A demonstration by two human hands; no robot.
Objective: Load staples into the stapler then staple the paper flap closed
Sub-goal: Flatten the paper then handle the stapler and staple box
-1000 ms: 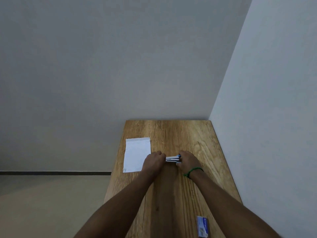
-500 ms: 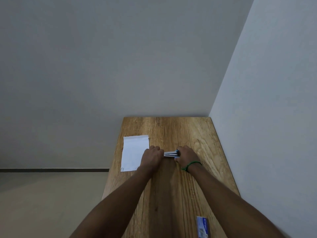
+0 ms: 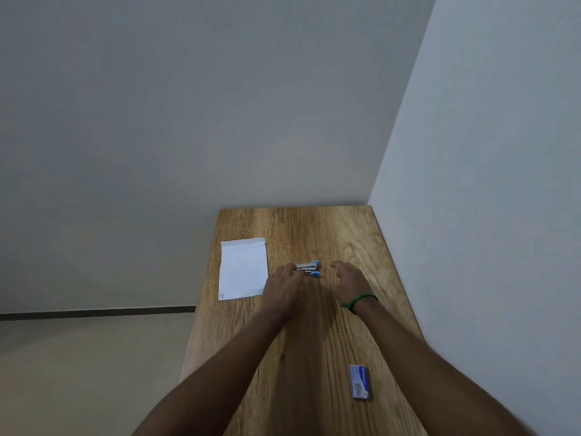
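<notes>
One stapler (image 3: pixel 309 268); one white paper (image 3: pixel 242 269); one staple box (image 3: pixel 359 382). Two grips, left grip (image 3: pixel 284 286) and right grip (image 3: pixel 347 280); one green wristband (image 3: pixel 361 299); one tabletop (image 3: pixel 314 228).

white paper (image 3: pixel 243 269), stapler (image 3: pixel 309 268) — blue, wood-grain table (image 3: pixel 314 228)

- One view only: head-worn, wide-angle.
- Faces forward and down along the wooden table (image 3: pixel 298 228) toward a room corner; walls (image 3: pixel 188 105) fill the upper frame.
- Forearms (image 3: pixel 220 366) enter at the bottom edge; left hand (image 3: pixel 283 286) and right hand (image 3: pixel 347 283) sit mid-frame, at arm's reach.
- At that range the stapler (image 3: pixel 309 268) reads small; fine detail probably lost.
</notes>
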